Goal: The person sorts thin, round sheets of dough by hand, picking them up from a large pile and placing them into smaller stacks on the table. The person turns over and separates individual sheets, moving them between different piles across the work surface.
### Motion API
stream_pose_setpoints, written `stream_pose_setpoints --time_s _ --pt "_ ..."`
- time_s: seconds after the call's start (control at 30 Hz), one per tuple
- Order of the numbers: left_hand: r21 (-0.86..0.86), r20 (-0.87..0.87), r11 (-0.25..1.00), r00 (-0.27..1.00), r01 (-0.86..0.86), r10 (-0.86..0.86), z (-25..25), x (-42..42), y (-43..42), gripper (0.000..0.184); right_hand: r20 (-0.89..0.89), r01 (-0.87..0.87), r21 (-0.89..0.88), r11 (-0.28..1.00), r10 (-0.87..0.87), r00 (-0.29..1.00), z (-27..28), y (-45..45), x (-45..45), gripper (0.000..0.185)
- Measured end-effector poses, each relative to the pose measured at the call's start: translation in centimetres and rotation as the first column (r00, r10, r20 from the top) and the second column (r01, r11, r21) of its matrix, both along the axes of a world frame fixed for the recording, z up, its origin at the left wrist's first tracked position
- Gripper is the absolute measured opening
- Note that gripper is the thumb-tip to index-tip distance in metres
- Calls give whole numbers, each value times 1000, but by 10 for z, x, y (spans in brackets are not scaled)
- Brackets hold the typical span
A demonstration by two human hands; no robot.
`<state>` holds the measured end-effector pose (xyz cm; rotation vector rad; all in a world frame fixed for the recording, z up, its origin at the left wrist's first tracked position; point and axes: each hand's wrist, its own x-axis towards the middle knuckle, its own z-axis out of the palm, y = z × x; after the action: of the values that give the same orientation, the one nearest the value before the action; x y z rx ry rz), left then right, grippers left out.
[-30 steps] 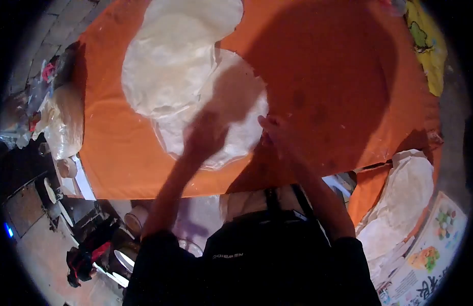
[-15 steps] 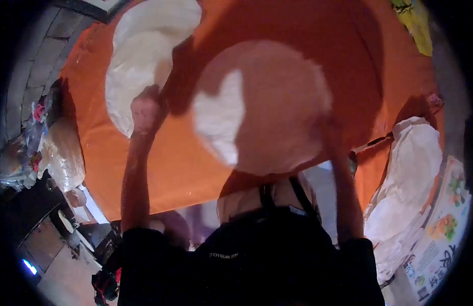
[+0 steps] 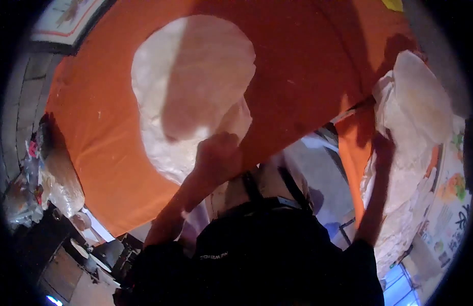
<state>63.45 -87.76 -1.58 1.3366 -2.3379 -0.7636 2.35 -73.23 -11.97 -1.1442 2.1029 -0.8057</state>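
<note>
Large, thin, round sheets that look like flatbread (image 3: 206, 66) lie overlapping on an orange cloth. My left hand (image 3: 218, 153) is closed at their near right edge, apparently pinching the edge of a sheet; its fingertips are partly hidden. On the right is a pile of similar pale sheets (image 3: 400, 188), with one round sheet (image 3: 422, 97) lying across its far end. My right hand (image 3: 383, 145) is at the pile's left edge, in shadow. Its fingers are too dark to make out.
The orange cloth (image 3: 109, 168) covers the large surface before me. Clear plastic bags (image 3: 60, 178) stand along the left edge. A framed panel (image 3: 65, 23) is at the far left corner. A printed sheet (image 3: 453, 204) hangs or lies beyond the right pile.
The round sheet in my right hand has moved right onto the pile, and that hand went with it. My left hand has moved right to the near edge of the sheets; the view has turned.
</note>
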Motion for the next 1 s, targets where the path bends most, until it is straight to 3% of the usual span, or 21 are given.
stream_pose_setpoints --time_s 0.03,0.07,0.13,0.17,0.23,0.33,0.47,0.53,0.57,0.6,0.63,0.67,0.77,0.87,0.93,1.0 --pt "-3 2 1000 1000 23 -23 -2 -7 2 11 359 7 102 995 -44 932 26 -40 119 44" --pt "24 39 998 998 49 -50 -3 -10 2 16 585 -75 197 978 -56 809 43 -67 211 47" --pt "77 111 993 989 87 -95 -6 -17 -2 28 815 -279 266 923 -61 577 54 -102 332 53" --pt "39 103 998 993 51 -54 -2 -17 -4 30 831 -278 195 941 -8 557 60 -111 374 51" --pt "-41 86 999 996 -29 33 7 -13 -15 34 939 -194 217 957 -151 308 12 -117 414 49" --pt "-333 178 943 980 -23 87 -16 -12 -39 39 954 -248 177 952 -104 282 1 -118 425 51" --pt "-333 257 943 961 -14 105 -46 4 -51 27 975 -162 93 982 -56 215 -7 -119 429 54" --pt "-285 365 958 926 16 93 -52 25 -65 17 971 -154 239 959 -234 47 33 -128 430 56" --pt "-316 310 948 949 43 60 -59 52 -75 14 946 -157 313 937 -323 -43 50 -130 430 58" --pt "-350 251 934 968 68 24 -49 61 -85 14 950 -182 293 939 -307 -53 52 -130 429 58" --pt "-139 -14 970 979 -202 202 -36 69 -85 16 955 -208 271 940 -289 -63 53 -131 427 59" --pt "136 -226 908 880 -396 418 -5 67 -86 19 960 -233 246 941 -270 -74 52 -133 425 59" --pt "314 -135 858 875 -407 465 17 80 -88 18 963 -259 253 932 -268 -25 24 -124 430 54" --pt "-141 277 978 943 -152 186 -23 62 -72 20 984 -215 145 966 -163 -67 19 -128 435 46" --pt "38 59 970 969 -240 238 -44 30 -62 32 984 -212 153 965 -168 -57 12 -125 435 42" --pt "-97 141 989 982 -113 126 -43 7 -58 44 985 -200 162 966 -170 -23 11 -125 434 39"
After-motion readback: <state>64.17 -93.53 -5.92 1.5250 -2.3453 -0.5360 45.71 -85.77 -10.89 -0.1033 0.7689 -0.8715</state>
